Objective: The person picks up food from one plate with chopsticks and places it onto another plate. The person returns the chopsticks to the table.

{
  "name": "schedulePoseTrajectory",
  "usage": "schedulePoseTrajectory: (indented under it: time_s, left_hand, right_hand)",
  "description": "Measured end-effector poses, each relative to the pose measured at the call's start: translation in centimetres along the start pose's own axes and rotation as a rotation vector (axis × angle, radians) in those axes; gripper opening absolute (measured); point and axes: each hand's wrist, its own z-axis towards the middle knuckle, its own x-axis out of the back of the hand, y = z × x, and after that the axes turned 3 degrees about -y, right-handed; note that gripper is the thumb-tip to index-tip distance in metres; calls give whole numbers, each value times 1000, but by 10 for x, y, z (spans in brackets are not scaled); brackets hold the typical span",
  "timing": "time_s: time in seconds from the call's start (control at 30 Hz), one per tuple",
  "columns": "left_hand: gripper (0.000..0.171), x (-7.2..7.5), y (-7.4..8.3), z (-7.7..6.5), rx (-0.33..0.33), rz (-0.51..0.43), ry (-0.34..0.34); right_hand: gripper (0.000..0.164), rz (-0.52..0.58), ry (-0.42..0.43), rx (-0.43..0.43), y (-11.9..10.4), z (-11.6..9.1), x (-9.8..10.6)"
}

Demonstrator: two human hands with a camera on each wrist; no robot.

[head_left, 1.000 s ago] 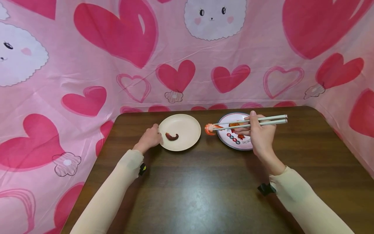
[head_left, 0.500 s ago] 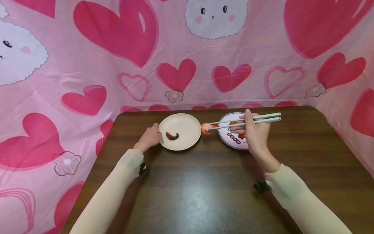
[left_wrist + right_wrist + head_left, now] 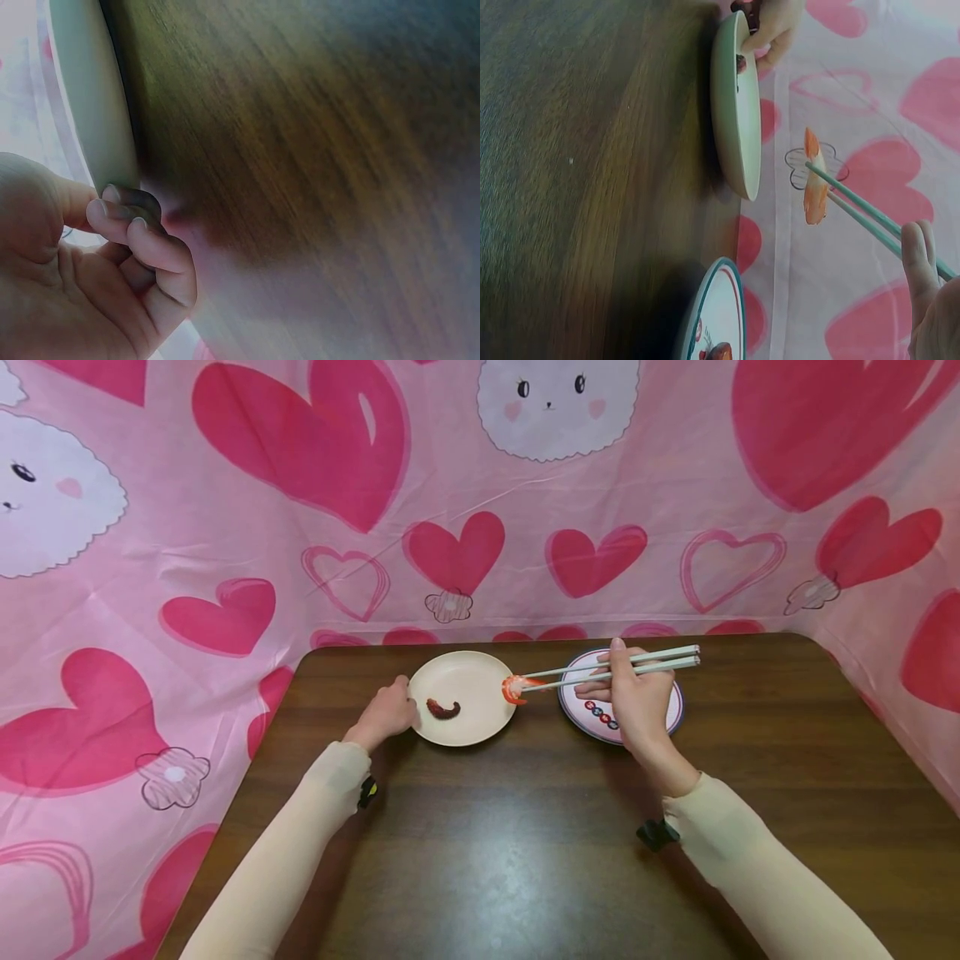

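My left hand (image 3: 385, 713) pinches the left rim of a cream plate (image 3: 480, 727); in the left wrist view its fingers curl beneath the plate's edge. On this plate lies a dark red-brown curved piece (image 3: 443, 709) with a thin hooked end. My right hand (image 3: 639, 700) holds a pair of pale green chopsticks (image 3: 667, 658), pointing left. An orange-and-white shrimp (image 3: 513, 688) is gripped between their tips, raised above the table. From the head it appears over the cream plate's right rim; the right wrist view shows the shrimp (image 3: 815, 180) clear of the plate.
A white plate with a blue rim and printed marks (image 3: 600, 727) stands to the right, partly behind my right hand. A reddish piece (image 3: 720, 351) shows on it in the right wrist view. The brown wooden table (image 3: 510, 860) meets a pink heart-patterned cloth (image 3: 525, 493) behind.
My right hand has moved left with the chopsticks and shrimp, from the gap between the plates to the cream plate's right rim. The left hand stays on the plate.
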Motion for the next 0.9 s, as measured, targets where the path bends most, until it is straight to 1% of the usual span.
schedulePoseTrajectory:
  time_s: [0.1, 0.33, 0.6, 0.73, 0.9]
  left_hand:
    - [41, 0, 1, 0, 0, 3, 3]
    - [40, 1, 2, -2, -4, 2, 4]
    - [40, 0, 1, -1, 5, -7, -2]
    - [40, 0, 1, -1, -4, 0, 6]
    - [42, -1, 2, 0, 8, -10, -1]
  right_hand:
    - [44, -10, -5, 3, 2, -1, -3]
    - [37, -34, -17, 3, 8, -2, -11]
    - [48, -38, -46, -29, 14, -7, -18]
    - [47, -51, -45, -37, 16, -7, -22]
    - [42, -58, -38, -52, 19, -7, -27]
